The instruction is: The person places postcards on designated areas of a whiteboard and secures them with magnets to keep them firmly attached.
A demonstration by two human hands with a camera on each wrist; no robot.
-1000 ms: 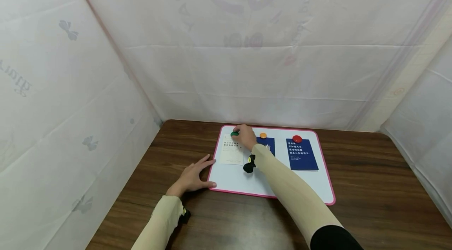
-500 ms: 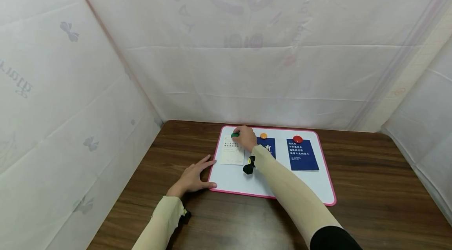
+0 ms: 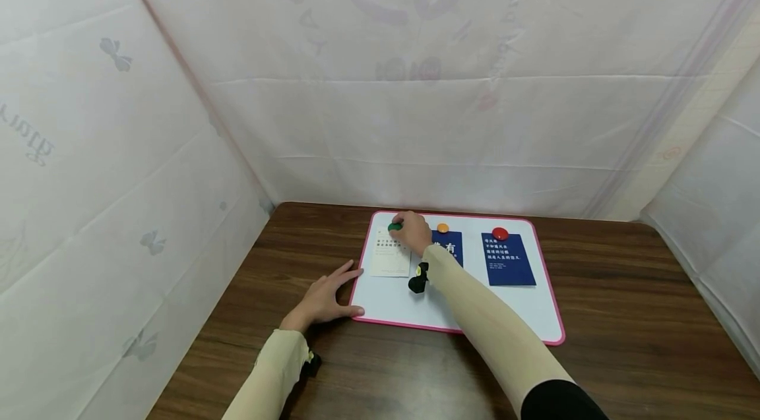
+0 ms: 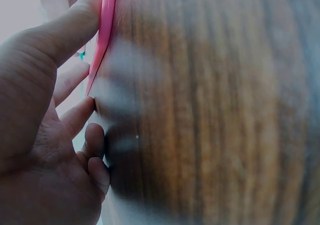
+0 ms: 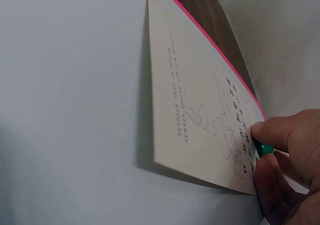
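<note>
The right hand pinched the green magnet at the top edge of the cream card, on the left of the pink-rimmed whiteboard. The left hand lay flat, fingers straight, pressing the board's near-left edge. In my judgement, the board wanted steadying while the magnet was handled squarely over the card. Counted: three magnets, namely green, orange and red; three cards, one cream and two blue.

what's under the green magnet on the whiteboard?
The green magnet, pinched by the right hand, sits on the top edge of the cream card, which lies on the whiteboard. The contact spot itself is hidden by the fingers.
</note>
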